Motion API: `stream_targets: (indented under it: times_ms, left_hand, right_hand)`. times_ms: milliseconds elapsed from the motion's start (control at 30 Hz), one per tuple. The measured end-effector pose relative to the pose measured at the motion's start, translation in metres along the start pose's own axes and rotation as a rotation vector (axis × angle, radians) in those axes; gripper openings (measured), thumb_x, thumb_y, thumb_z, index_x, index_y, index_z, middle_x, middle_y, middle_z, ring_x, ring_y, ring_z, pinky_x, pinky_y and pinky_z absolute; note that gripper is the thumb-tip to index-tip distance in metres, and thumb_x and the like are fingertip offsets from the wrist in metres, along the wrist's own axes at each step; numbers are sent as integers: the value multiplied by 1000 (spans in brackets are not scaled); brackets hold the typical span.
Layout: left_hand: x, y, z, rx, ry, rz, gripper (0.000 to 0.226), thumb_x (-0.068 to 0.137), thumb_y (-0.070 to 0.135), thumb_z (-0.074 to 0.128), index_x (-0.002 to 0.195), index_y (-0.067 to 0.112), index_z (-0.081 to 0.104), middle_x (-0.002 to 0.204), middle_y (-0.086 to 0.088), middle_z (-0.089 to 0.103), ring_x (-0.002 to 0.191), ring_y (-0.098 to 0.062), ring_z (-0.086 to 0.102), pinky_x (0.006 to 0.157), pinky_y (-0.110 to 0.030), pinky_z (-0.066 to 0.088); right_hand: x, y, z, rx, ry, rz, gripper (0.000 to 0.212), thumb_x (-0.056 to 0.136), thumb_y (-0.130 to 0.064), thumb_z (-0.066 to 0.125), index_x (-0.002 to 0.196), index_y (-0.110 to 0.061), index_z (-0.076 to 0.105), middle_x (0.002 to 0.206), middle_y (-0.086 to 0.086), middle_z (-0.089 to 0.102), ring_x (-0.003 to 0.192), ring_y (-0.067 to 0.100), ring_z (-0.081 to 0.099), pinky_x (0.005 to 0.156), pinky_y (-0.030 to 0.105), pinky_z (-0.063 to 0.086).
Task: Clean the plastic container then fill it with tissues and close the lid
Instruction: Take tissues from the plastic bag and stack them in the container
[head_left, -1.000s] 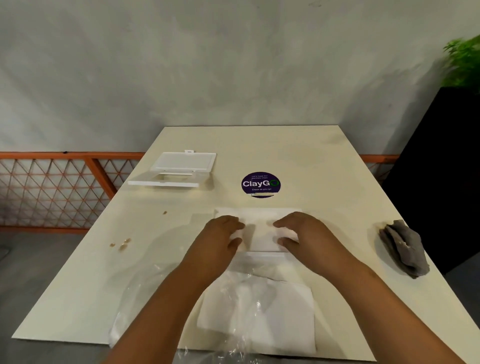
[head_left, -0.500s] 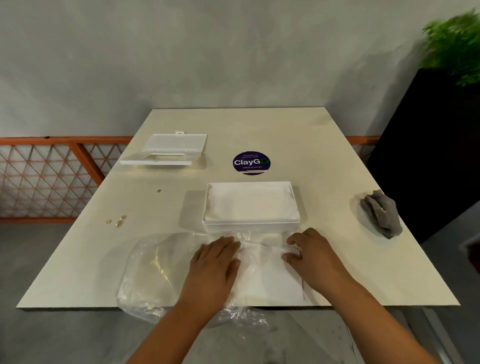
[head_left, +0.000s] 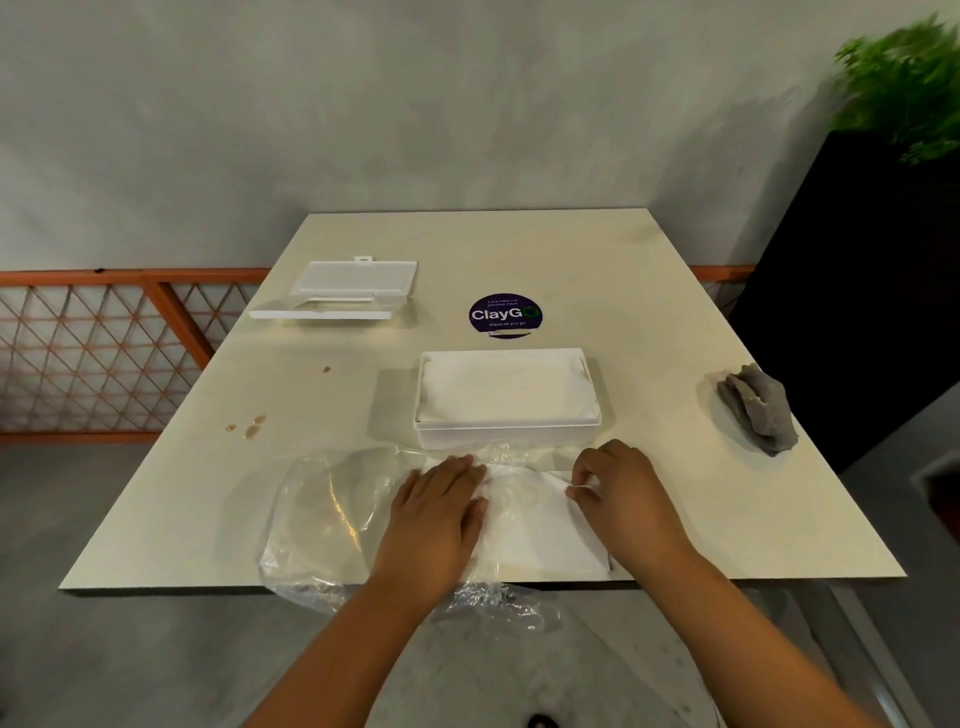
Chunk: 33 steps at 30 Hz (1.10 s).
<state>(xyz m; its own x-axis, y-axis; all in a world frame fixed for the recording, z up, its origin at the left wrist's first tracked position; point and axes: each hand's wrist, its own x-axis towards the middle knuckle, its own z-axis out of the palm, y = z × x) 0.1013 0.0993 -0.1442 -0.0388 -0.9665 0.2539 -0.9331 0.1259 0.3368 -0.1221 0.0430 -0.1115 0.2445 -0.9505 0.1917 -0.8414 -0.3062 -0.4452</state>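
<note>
A white plastic container (head_left: 506, 437) stands mid-table, filled to the rim with white tissues (head_left: 506, 388). Its white lid (head_left: 343, 291) lies apart at the far left. Nearer me, a stack of tissues (head_left: 535, 525) rests in a crumpled clear plastic wrapper (head_left: 322, 514) at the table's front edge. My left hand (head_left: 439, 514) lies flat on the stack, fingers together. My right hand (head_left: 618, 488) pinches the stack's upper right corner through or beside the wrapper; which one I cannot tell.
A grey cloth (head_left: 758, 408) lies near the right edge. A purple round sticker (head_left: 505, 315) sits behind the container. Brown spots (head_left: 252, 427) mark the table's left side. A black planter (head_left: 852, 312) stands to the right, an orange lattice railing (head_left: 104, 353) to the left.
Both hands left the tissues in the container and came back to the wrapped stack near the front edge. My right fingers have now curled into a pinch.
</note>
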Motion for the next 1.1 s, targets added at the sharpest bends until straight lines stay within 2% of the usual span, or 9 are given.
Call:
stream_targets:
  times_ms: [167, 300, 400, 500, 667, 733, 833, 933, 1100]
  left_hand:
    - [0, -1, 1, 8, -11, -4, 45, 95, 43, 31, 131, 29, 54, 138, 9, 51, 127, -11, 47, 112, -38, 26]
    - [0, 0, 0, 12, -25, -10, 48, 95, 45, 27, 133, 29, 53, 140, 9, 49, 129, -10, 44, 113, -35, 19]
    - [0, 0, -1, 16, -31, -9, 50, 95, 45, 25, 133, 28, 52, 141, 8, 49, 130, -11, 44, 113, -35, 18]
    - [1, 1, -1, 15, -26, -8, 50, 94, 44, 25, 133, 28, 53, 140, 6, 50, 128, -13, 47, 111, -34, 19]
    - [3, -1, -3, 15, -20, -6, 50, 94, 43, 26, 132, 27, 54, 141, 5, 50, 127, -14, 48, 110, -37, 26]
    - [3, -2, -5, 18, -23, -9, 52, 94, 44, 24, 133, 27, 53, 142, 5, 49, 129, -14, 47, 111, -37, 25]
    - [3, -2, -6, 21, -25, -9, 53, 94, 44, 23, 135, 27, 52, 143, 5, 48, 130, -14, 45, 111, -36, 24]
    - [3, -2, -5, 19, -17, -6, 52, 94, 43, 24, 133, 27, 53, 142, 5, 49, 129, -15, 46, 111, -37, 24]
    - [4, -4, -4, 16, 18, 18, 46, 95, 41, 30, 131, 26, 55, 139, 5, 52, 125, -14, 50, 108, -40, 33]
  right_hand:
    - [-14, -8, -3, 51, 139, -163, 18, 80, -7, 72, 79, -16, 57, 77, -6, 57, 71, 16, 51, 64, 30, 47]
    - [-16, -15, -9, 479, 80, 244, 19, 86, -19, 69, 90, -16, 51, 78, -6, 55, 64, 7, 51, 55, 14, 39]
    - [-15, -12, -9, 658, -88, 505, 30, 80, -31, 76, 99, -16, 57, 92, 4, 65, 80, 22, 64, 58, 31, 51]
    - [-18, -9, -10, 711, -141, 493, 14, 86, -22, 71, 86, -9, 66, 86, 14, 71, 73, 31, 67, 54, 35, 50]
    - [-19, -12, -16, 767, -57, 520, 13, 99, -23, 52, 112, -22, 52, 112, -10, 56, 106, 13, 52, 92, 28, 41]
    - [-21, -10, -16, 845, -64, 543, 28, 96, -33, 53, 120, -18, 55, 118, -9, 60, 112, 17, 57, 98, 40, 47]
    - [-23, -7, -21, 881, -45, 528, 36, 89, -42, 58, 116, -17, 60, 112, 1, 67, 103, 25, 65, 85, 51, 56]
    - [-17, -14, -40, 933, -22, 483, 14, 98, -17, 54, 102, -9, 65, 98, 14, 69, 83, 30, 68, 58, 36, 57]
    - [0, -28, -73, 892, 8, 335, 14, 97, -16, 55, 96, -7, 66, 93, 16, 68, 80, 35, 66, 52, 34, 55]
